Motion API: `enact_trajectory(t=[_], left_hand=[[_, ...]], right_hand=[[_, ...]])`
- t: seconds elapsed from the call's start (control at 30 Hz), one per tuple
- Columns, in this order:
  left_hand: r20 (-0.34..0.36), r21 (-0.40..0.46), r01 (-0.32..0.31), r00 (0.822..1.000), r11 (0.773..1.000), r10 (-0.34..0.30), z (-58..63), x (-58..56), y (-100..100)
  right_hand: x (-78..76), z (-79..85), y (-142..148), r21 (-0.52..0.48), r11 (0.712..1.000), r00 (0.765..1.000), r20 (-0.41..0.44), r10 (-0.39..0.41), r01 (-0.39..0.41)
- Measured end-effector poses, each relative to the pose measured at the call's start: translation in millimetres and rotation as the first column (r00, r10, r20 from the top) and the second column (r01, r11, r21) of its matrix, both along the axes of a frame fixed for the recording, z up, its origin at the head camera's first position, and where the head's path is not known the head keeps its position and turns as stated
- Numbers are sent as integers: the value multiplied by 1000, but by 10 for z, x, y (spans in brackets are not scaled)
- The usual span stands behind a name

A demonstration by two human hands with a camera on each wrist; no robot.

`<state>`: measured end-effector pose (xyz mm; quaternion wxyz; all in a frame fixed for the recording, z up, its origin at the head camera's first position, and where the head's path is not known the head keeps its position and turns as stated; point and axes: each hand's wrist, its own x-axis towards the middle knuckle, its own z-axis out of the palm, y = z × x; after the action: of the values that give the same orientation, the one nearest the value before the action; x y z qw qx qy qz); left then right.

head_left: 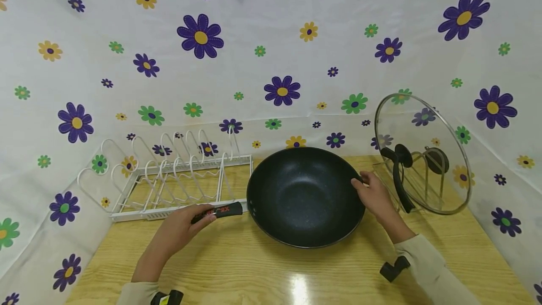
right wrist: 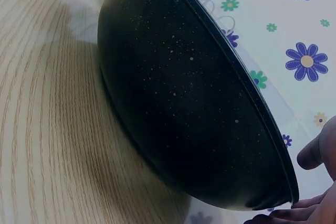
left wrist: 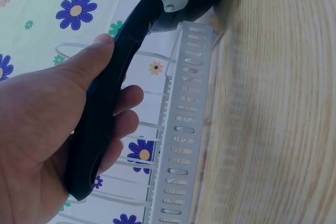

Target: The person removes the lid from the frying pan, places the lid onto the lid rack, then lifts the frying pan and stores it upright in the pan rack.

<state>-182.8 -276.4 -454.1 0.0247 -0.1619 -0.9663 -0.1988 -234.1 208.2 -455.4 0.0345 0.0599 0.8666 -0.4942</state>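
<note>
A black wok (head_left: 302,196) with a speckled outside and a long dark handle (head_left: 228,209) is between the hands. My left hand (head_left: 182,225) grips that handle near its end, thumb along the top and fingers curled beneath, as the left wrist view shows. At the wok's right edge, my right hand (head_left: 374,196) holds the rim by a small dark grip, largely hidden by the fingers. In the right wrist view the fingertips (right wrist: 283,214) touch the rim's end from below and the thumb lies above it. Whether the wok touches the table cannot be told.
A white wire dish rack (head_left: 169,178) stands behind the left hand, close to the wok handle. On the right, a glass lid (head_left: 423,164) with a dark knob leans upright in a stand on the wooden table (head_left: 338,272). Flowered cloth (head_left: 254,22) covers the walls.
</note>
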Motion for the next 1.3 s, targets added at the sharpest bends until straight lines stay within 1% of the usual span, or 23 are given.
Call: enact_trajectory(t=[0.17,0.43,0.67,0.87,1.07,1.3], left_hand=[[3,17,3,1000,1000,-3,-22,-13,-16],[-23,17,1,1000,1000,-1,-45,-7,-4],[-44,27,0,999,1000,1,-43,29,11],[-46,52,-3,999,999,5,-17,92,41],[-52,60,-49,997,997,52,-21,190,72],[-41,46,-98,994,994,100,-5,255,147]], right_hand=[[-2,-27,4,-5,1000,1000,-13,-12,12],[-21,-86,1,20,1000,999,-46,-19,20],[-78,-101,0,16,1000,999,-41,-26,27],[-120,-93,-37,-6,998,997,-37,-61,61],[-162,-90,-61,-7,997,996,-36,-79,79],[-215,-59,-67,-33,996,997,-21,-81,80]])
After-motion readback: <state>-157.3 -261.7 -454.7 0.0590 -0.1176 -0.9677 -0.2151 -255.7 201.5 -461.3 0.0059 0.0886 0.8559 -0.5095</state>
